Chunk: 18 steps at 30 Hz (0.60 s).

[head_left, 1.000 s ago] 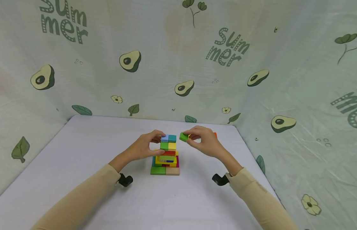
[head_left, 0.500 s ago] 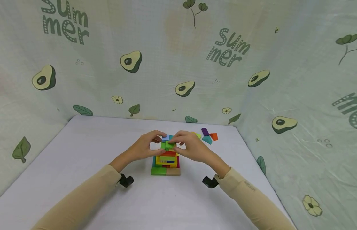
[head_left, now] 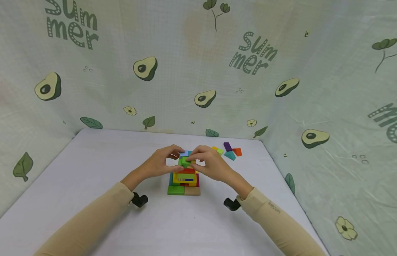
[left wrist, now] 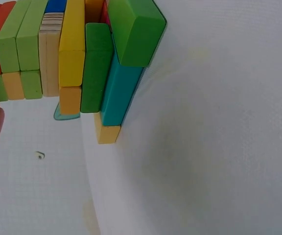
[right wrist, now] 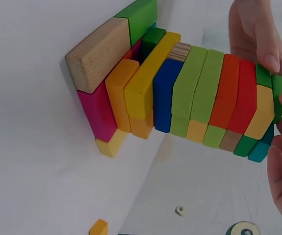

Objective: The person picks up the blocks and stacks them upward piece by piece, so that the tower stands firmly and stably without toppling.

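Since a second ago your right hand [head_left: 208, 164] pinches the light, rigid green block [head_left: 186, 161] by its sides onto the wobbly tower [head_left: 184, 176], your left hand [head_left: 162, 163] gripping its top at nine o'clock.

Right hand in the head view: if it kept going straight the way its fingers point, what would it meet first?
The right hand points left across the block tower, pinching a green block on top. Going on, it would likely first meet the left hand; depth is uncertain.

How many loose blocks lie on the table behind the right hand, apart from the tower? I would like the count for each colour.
Yellow block: 1
Lime green block: 1
Purple block: 1
Teal block: 1
Orange block: 1
Total: 5
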Tool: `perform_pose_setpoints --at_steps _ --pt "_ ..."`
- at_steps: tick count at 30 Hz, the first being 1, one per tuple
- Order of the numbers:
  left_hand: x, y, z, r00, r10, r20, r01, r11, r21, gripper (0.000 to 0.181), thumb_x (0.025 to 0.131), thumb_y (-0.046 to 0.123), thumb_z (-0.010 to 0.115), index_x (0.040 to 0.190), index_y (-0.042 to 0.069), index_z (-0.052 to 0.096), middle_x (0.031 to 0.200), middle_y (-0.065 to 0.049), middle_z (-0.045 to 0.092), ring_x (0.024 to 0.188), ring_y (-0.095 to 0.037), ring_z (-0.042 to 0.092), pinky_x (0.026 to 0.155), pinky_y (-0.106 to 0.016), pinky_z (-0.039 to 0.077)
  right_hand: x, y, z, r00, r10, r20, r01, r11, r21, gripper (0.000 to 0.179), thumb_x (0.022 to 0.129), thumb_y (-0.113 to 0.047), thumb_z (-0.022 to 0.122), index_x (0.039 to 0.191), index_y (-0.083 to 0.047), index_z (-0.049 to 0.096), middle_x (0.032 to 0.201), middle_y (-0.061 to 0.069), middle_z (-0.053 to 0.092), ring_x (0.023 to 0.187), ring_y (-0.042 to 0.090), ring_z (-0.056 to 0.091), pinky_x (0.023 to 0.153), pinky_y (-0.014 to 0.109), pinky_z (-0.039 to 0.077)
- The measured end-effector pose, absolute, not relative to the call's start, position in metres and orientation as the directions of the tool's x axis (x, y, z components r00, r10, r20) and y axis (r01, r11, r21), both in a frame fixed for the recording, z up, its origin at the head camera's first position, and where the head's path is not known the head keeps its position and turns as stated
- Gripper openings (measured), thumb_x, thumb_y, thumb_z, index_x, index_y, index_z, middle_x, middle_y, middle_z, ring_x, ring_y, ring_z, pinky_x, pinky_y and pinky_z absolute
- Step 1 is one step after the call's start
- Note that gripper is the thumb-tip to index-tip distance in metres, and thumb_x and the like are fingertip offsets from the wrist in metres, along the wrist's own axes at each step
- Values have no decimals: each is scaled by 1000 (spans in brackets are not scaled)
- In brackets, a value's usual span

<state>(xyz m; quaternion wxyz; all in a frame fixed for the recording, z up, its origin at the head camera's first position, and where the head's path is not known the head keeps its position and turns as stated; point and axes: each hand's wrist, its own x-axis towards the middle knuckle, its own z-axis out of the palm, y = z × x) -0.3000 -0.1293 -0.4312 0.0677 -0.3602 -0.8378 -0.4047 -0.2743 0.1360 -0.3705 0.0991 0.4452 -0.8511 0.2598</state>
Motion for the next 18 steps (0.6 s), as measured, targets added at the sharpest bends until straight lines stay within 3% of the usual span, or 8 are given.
perform_pose_setpoints --at_steps 5,18 --pt "-300 -129 -432 -738 543 400 650 415 636 55 91 34 86 138 20 60 134 4 66 118 -18 69 104 -38 58 -276 134 -374 -567 -697 439 -824 465 -325 21 93 -11 83 114 -11 83 112 0 72 110 17 62 90 27 59" --pt "-299 -128 -431 -738 536 410 650 402 644 56 93 31 84 141 16 60 137 -3 67 119 -20 69 104 -39 58 -278 131 -379 -562 -681 469 -827 460 -324 21 94 -11 83 114 -12 83 115 1 73 111 18 62 89 26 58"
